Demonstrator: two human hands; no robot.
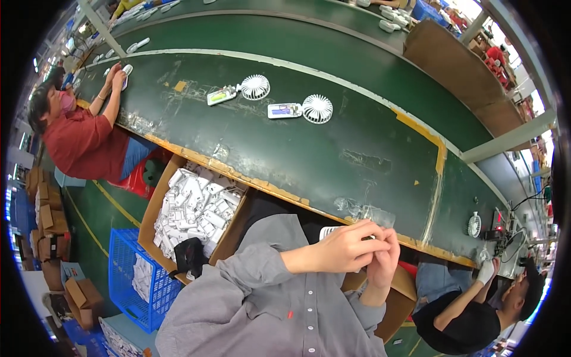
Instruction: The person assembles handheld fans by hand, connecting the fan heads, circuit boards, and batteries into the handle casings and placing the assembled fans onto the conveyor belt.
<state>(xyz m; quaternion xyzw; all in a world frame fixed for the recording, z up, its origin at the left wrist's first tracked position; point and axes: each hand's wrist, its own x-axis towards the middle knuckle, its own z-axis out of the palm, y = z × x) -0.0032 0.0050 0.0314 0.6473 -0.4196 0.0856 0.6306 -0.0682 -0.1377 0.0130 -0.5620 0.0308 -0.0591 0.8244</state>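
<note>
My left hand is closed around a white plastic piece with slots, which looks like part of a small handheld fan. Most of this piece is hidden behind my fingers. Close against it, my right hand has its fingers bent and pressed together on the same piece, level with the bench's front edge. Farther back on the bench lie two white handheld fans, their handles uncovered: one fan shows a yellow-green part inside, the other fan a purple one.
A cardboard box full of white plastic parts stands at my left, beside a blue crate. The green workbench has a taped front edge. A co-worker in red sits at the left, another in black at the right.
</note>
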